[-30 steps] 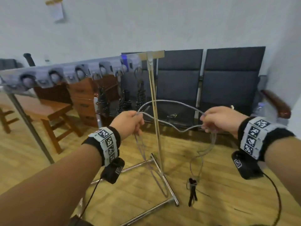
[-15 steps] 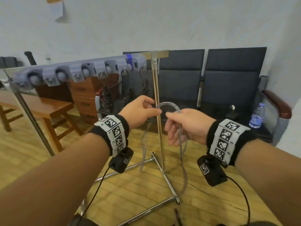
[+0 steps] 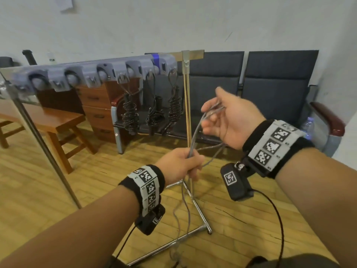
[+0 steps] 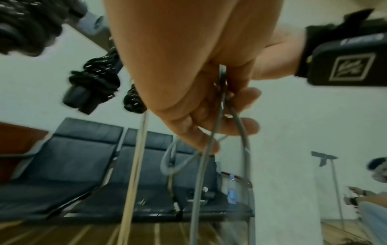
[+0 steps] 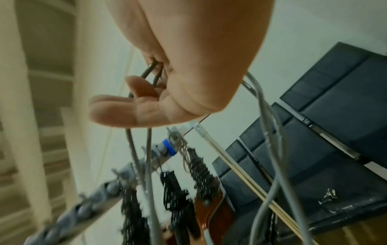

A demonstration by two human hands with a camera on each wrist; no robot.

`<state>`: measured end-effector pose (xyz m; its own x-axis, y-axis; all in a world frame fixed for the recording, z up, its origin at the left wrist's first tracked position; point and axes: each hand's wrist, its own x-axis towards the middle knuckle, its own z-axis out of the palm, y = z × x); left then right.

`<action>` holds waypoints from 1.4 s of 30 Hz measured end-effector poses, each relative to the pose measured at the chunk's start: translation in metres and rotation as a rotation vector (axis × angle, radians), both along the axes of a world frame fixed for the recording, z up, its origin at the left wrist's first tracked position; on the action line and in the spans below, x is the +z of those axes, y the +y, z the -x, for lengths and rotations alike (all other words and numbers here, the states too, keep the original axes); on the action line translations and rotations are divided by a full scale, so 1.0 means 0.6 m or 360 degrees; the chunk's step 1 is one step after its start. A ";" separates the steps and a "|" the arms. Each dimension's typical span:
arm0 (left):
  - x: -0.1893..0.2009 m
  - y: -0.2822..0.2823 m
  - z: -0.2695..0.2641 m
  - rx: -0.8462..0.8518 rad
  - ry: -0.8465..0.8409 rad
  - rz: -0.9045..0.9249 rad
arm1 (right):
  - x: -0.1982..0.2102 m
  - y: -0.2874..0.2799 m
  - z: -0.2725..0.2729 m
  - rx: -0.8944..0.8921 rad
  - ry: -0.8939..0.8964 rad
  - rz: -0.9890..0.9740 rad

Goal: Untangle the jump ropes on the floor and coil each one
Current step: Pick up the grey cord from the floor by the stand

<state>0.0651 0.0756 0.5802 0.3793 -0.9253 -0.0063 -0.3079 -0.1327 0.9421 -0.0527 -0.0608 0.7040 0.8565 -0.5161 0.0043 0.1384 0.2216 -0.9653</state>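
A thin grey jump rope (image 3: 194, 133) runs between my two hands in front of the rack. My left hand (image 3: 183, 163) is the lower one and grips several strands in its fist; below it the rope hangs toward the floor (image 3: 180, 219). My right hand (image 3: 217, 117) is higher, thumb up, with its fingers curled round the top of the rope's loops. The left wrist view shows strands (image 4: 198, 190) leaving my left hand (image 4: 201, 106). In the right wrist view loops (image 5: 149, 149) hang from my right hand (image 5: 167, 92). Three black coiled ropes (image 3: 174, 108) hang on the rack hooks.
A metal rack carries grey clips (image 3: 96, 74), and its upright post (image 3: 187, 105) and foot bar (image 3: 201, 217) stand right behind the rope. Dark seats (image 3: 274, 89) line the wall with a water bottle (image 3: 309, 126) at the right. A wooden bench (image 3: 52, 122) and drawers (image 3: 96, 107) are at the left.
The hands were spread apart stretching the rope, then met at the post. Now my left hand has dropped lower, gripping the strands, and my right hand has risen with the loops.
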 end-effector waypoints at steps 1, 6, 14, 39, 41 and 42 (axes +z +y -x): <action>-0.008 0.009 -0.011 0.0003 -0.0098 -0.0149 | 0.010 -0.015 0.006 -0.0135 -0.0112 -0.0120; -0.025 0.051 -0.064 0.0242 -0.0506 -0.0635 | 0.029 -0.099 0.045 -0.0696 -0.0393 -0.0643; 0.067 0.014 -0.020 -0.0004 -0.0462 -0.0376 | -0.077 -0.016 0.015 0.0207 0.0726 0.1218; 0.049 -0.009 -0.035 0.0025 -0.0302 -0.0317 | -0.097 -0.060 0.052 0.0395 0.0975 0.1815; 0.061 -0.020 -0.018 -0.0090 -0.0297 -0.0315 | -0.107 -0.032 0.033 0.0543 0.0865 0.1721; 0.064 -0.021 -0.017 -0.0102 -0.0287 -0.0323 | -0.109 -0.022 0.026 0.0561 0.0841 0.1693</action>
